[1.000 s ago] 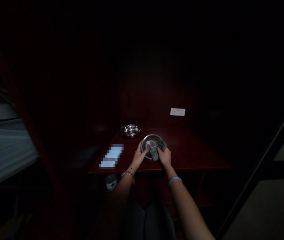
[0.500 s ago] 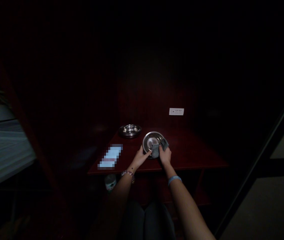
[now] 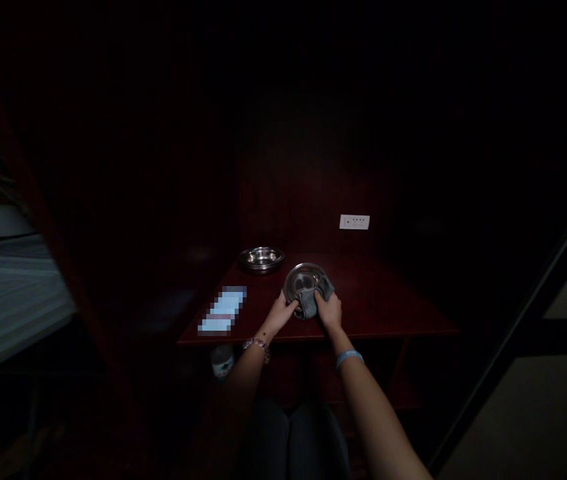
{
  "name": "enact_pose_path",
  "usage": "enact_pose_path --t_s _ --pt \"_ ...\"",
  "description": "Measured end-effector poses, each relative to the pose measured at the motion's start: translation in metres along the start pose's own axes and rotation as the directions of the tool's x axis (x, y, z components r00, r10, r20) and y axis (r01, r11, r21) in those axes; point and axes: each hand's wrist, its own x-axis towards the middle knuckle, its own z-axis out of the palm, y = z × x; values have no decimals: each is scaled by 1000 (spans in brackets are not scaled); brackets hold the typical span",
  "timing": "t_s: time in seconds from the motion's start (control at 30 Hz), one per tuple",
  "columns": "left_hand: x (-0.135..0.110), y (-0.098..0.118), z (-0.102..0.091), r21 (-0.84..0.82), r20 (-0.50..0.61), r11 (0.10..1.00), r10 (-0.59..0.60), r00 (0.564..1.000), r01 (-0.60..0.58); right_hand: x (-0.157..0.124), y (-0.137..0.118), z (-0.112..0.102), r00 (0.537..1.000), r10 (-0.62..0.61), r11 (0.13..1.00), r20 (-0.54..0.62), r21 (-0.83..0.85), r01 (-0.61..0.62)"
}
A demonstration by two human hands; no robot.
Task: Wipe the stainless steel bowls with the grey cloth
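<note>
A round steel bowl (image 3: 304,283) is held up over the dark red desk, tilted so its inside faces me. My left hand (image 3: 282,312) grips its lower left rim, thumb on the near side. A grey cloth (image 3: 308,303) hangs over the bowl's lower right rim. My right hand (image 3: 330,308) is closed on that cloth, pressing it against the bowl with the thumb inside; the fingers behind are hidden. Farther back on the left, a small stack of steel bowls (image 3: 261,260) rests on the desk.
A pixelated bright rectangle (image 3: 222,311) lies on the desk (image 3: 383,300) at the left. A white socket panel (image 3: 354,222) is set in the back wall. Below the desk's left edge stands a container with a label (image 3: 222,363). My legs are under the desk.
The bowl has turned slightly in my hands, and its inside looks darker. The cloth has shifted a little along the rim with my right hand. The whole view has moved slightly.
</note>
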Motion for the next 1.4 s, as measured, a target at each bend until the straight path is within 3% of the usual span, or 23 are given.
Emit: enact_pose_path --t_s 0.53,1.4 --pt "1 -2 -1 -10 -135 1000 -5 991 4 -5 -9 -6 998 41 996 42 -75 -38" --pt "-1 3 -3 29 -145 999 -24 989 28 -8 -15 -10 998 42 993 52 -117 -35"
